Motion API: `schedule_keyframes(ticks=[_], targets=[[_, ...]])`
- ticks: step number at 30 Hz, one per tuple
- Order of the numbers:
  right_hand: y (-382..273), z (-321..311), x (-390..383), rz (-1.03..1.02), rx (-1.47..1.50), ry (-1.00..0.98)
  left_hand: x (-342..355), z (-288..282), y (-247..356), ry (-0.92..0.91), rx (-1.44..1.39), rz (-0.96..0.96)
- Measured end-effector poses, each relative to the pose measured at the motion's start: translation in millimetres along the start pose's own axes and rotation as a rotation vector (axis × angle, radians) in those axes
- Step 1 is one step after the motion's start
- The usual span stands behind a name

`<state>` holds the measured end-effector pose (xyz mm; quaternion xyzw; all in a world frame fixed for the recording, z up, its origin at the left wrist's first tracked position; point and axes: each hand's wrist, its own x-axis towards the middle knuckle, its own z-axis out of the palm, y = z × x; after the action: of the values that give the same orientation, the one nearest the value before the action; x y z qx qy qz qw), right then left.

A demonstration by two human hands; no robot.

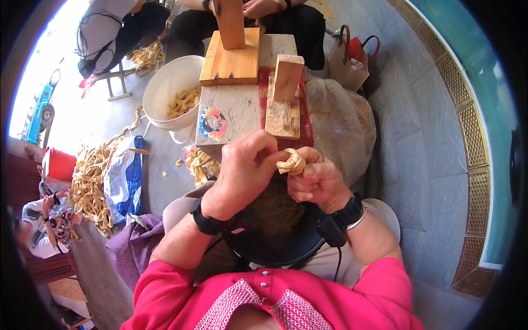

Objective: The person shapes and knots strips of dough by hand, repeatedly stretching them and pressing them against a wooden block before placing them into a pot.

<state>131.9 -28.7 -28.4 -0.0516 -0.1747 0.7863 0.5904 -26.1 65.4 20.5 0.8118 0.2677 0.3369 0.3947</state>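
In front of me, above my lap, my right hand pinches a pale tan strip tied in a knot. My left hand is closed too, its thumb and fingertips pressed at the left side of the knot; the exact grip is partly hidden by the fingers. Below both hands a dark round basin rests between my knees, its contents shadowy and hard to make out. Just beyond the hands stands a wooden block with an upright post, set on a red cloth.
A pale worktable bears another wooden stand. Left of it, a white bucket holds tan pieces. Piled tan strips lie beside a blue-white bag. A person sits opposite; a handbag stands right.
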Motion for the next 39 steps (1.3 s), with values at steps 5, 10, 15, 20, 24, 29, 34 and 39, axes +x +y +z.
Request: schedule_keyframes(ticks=[5, 10, 15, 20, 24, 29, 34, 39], targets=[[1, 14, 2, -0.092, -0.116, 0.233, 2, 0, 2, -0.005, 0.024, 0.217], [-4, 21, 5, -0.042, -0.420, 0.312, 8, -16, 1, -0.368, -0.080, -0.042], [-19, 40, 2, -0.199, -0.920, 0.398, 8, -20, -1, -0.535, -0.909, -0.515], [-46, 38, -19, -0.261, -1.344, 0.432, 0, -30, -3, -0.523, -1.048, -0.493], [-43, 25, -16, -0.211, -1.323, 0.518, 16, -35, 0, -0.467, -0.113, -0.191], [-30, 22, -2, -0.220, -1.465, 0.430, 4, -17, 3, -0.466, 0.259, 0.054], [-50, 17, 10, -0.268, -1.869, 0.477, 29, -16, -11, -0.305, 0.361, 0.039], [-67, 7, 41, -0.527, -1.983, 0.585, 55, 0, -33, -0.031, 0.387, 0.015]])
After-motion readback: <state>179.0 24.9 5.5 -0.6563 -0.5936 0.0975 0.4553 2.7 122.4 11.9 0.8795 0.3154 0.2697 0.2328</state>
